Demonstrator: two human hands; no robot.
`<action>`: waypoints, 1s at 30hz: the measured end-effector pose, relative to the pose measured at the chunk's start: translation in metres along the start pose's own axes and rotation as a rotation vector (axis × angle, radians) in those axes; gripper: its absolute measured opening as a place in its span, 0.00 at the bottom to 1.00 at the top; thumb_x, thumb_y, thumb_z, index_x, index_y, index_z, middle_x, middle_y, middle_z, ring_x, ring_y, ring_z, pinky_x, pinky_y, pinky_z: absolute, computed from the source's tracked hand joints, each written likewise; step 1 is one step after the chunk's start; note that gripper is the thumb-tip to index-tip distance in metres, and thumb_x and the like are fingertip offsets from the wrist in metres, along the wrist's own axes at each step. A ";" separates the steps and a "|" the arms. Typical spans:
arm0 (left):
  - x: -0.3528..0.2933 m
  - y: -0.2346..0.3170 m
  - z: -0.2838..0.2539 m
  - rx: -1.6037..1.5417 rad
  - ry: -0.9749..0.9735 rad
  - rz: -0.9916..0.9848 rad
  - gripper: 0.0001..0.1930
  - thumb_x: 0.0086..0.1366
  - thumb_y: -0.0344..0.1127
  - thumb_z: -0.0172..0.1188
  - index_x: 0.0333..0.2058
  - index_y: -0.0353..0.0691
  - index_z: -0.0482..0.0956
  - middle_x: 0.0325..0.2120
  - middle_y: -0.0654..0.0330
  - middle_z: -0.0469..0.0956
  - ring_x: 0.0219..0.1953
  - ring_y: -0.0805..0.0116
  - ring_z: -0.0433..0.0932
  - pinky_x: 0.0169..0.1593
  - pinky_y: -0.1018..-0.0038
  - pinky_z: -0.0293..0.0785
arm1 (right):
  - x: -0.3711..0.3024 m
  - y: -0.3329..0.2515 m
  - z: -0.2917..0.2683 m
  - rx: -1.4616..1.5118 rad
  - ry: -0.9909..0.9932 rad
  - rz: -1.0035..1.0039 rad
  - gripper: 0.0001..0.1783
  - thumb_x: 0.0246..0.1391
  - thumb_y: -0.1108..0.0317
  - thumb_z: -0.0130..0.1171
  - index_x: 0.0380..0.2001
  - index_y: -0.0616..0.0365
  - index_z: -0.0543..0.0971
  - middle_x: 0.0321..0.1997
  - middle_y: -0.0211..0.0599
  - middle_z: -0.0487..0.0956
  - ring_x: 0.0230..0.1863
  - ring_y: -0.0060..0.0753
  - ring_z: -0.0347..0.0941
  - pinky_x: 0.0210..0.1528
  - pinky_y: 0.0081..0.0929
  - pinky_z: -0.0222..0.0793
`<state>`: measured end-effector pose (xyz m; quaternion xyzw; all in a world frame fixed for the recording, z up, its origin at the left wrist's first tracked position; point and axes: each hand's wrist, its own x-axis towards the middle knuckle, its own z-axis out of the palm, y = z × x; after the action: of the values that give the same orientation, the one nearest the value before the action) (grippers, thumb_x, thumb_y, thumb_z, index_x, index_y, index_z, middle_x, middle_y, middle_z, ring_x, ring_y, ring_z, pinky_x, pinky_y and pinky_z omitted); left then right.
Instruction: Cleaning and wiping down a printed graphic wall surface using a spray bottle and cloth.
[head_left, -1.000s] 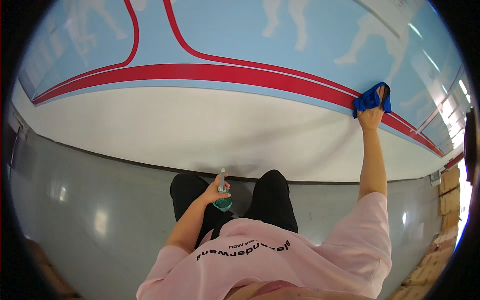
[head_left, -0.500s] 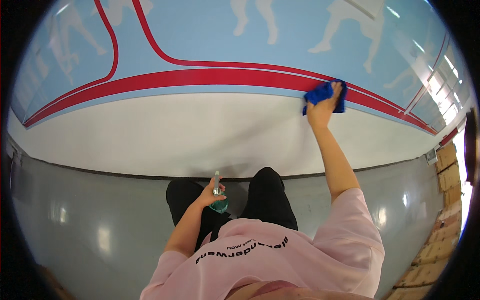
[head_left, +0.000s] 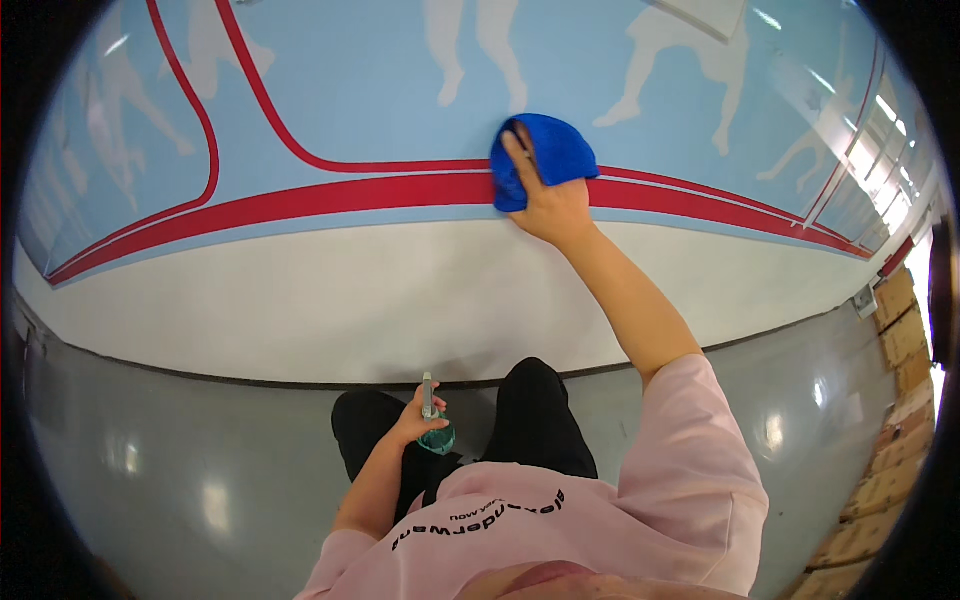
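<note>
My right hand (head_left: 552, 208) presses a blue cloth (head_left: 560, 150) against the wall panel, its fingers spread over and partly under the fabric. The cloth covers part of the thick red stripe (head_left: 400, 191) and the light blue panel (head_left: 370, 80) above it. Down by my left knee, my left hand (head_left: 415, 420) is closed around the neck of a spray bottle (head_left: 437, 438) with a green see-through body. The bottle's pale nozzle points toward the wall.
Below the stripes runs a white wall strip (head_left: 300, 290), ending at a dark base edge above the grey floor (head_left: 200, 440). White figure shapes decorate the panel. Cardboard boxes (head_left: 885, 490) are stacked along the far right.
My right hand has slid the cloth leftward and slightly up along the red stripe. The cloth now looks more spread out. My left hand keeps the bottle by my knee.
</note>
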<state>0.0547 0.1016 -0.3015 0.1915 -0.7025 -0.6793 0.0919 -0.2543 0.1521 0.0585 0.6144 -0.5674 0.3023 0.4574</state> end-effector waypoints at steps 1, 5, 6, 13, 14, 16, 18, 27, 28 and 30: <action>0.002 0.000 0.001 -0.028 0.001 -0.021 0.43 0.41 0.26 0.69 0.56 0.47 0.56 0.35 0.58 0.71 0.39 0.66 0.74 0.45 0.69 0.71 | 0.006 0.001 -0.001 -0.004 0.002 0.002 0.36 0.36 0.66 0.61 0.55 0.51 0.68 0.57 0.40 0.68 0.54 0.46 0.66 0.54 0.40 0.63; 0.003 -0.005 0.000 -0.033 0.005 -0.043 0.43 0.41 0.26 0.69 0.56 0.48 0.55 0.36 0.58 0.71 0.39 0.67 0.73 0.45 0.69 0.71 | 0.011 0.004 0.001 -0.007 -0.029 -0.076 0.36 0.34 0.63 0.64 0.54 0.45 0.69 0.55 0.35 0.68 0.52 0.46 0.67 0.50 0.43 0.65; 0.003 -0.005 0.000 -0.035 0.008 -0.046 0.43 0.41 0.26 0.69 0.56 0.48 0.55 0.36 0.58 0.71 0.39 0.67 0.73 0.45 0.69 0.71 | 0.009 0.003 0.002 -0.013 -0.020 -0.060 0.37 0.34 0.64 0.64 0.54 0.45 0.69 0.55 0.36 0.69 0.52 0.46 0.67 0.50 0.43 0.65; 0.006 0.009 0.001 -0.017 0.011 -0.051 0.43 0.42 0.26 0.69 0.57 0.47 0.55 0.35 0.59 0.71 0.41 0.67 0.72 0.47 0.69 0.70 | -0.011 -0.002 0.010 0.001 -0.018 -0.048 0.32 0.37 0.66 0.61 0.52 0.49 0.72 0.52 0.37 0.72 0.50 0.45 0.69 0.50 0.40 0.65; 0.006 0.009 0.001 -0.019 0.015 -0.041 0.43 0.42 0.25 0.69 0.57 0.47 0.55 0.35 0.59 0.71 0.41 0.68 0.72 0.46 0.69 0.70 | -0.016 -0.003 0.010 0.002 -0.020 -0.042 0.32 0.37 0.66 0.61 0.52 0.49 0.72 0.52 0.37 0.72 0.50 0.45 0.69 0.50 0.40 0.65; 0.003 0.009 0.002 -0.032 0.018 -0.036 0.43 0.42 0.24 0.69 0.57 0.46 0.56 0.36 0.60 0.70 0.41 0.68 0.72 0.46 0.70 0.70 | -0.027 -0.007 0.009 0.044 -0.137 -0.038 0.33 0.37 0.67 0.60 0.53 0.49 0.71 0.52 0.38 0.71 0.51 0.46 0.68 0.51 0.40 0.64; 0.002 0.009 0.004 -0.057 0.030 -0.009 0.43 0.42 0.24 0.69 0.57 0.46 0.56 0.36 0.60 0.70 0.41 0.68 0.72 0.46 0.70 0.70 | -0.036 -0.013 0.003 0.125 -0.159 -0.015 0.32 0.37 0.66 0.60 0.52 0.51 0.71 0.51 0.39 0.72 0.49 0.47 0.68 0.49 0.40 0.64; -0.031 0.088 0.015 -0.327 0.156 0.162 0.42 0.42 0.23 0.68 0.58 0.40 0.58 0.54 0.56 0.61 0.43 0.66 0.74 0.46 0.69 0.71 | -0.145 -0.075 -0.018 1.665 -0.341 1.433 0.28 0.57 0.45 0.47 0.49 0.57 0.71 0.47 0.28 0.74 0.47 0.28 0.69 0.52 0.29 0.64; -0.035 0.112 0.015 -0.374 0.141 0.264 0.41 0.42 0.23 0.68 0.57 0.40 0.58 0.54 0.55 0.62 0.43 0.66 0.74 0.46 0.69 0.72 | -0.148 -0.078 -0.019 1.872 -0.448 1.405 0.25 0.58 0.49 0.47 0.48 0.58 0.71 0.47 0.30 0.73 0.47 0.27 0.68 0.51 0.27 0.63; -0.038 0.147 0.016 -0.435 0.144 0.348 0.41 0.42 0.24 0.68 0.57 0.40 0.59 0.54 0.54 0.62 0.43 0.65 0.75 0.47 0.69 0.72 | -0.146 -0.099 -0.023 1.903 -0.520 1.199 0.15 0.59 0.56 0.47 0.37 0.57 0.72 0.36 0.27 0.72 0.38 0.22 0.66 0.44 0.24 0.64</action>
<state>0.0623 0.1317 -0.1522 0.0917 -0.5543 -0.7728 0.2953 -0.1798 0.2280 -0.0839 0.3860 -0.3879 0.6407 -0.5386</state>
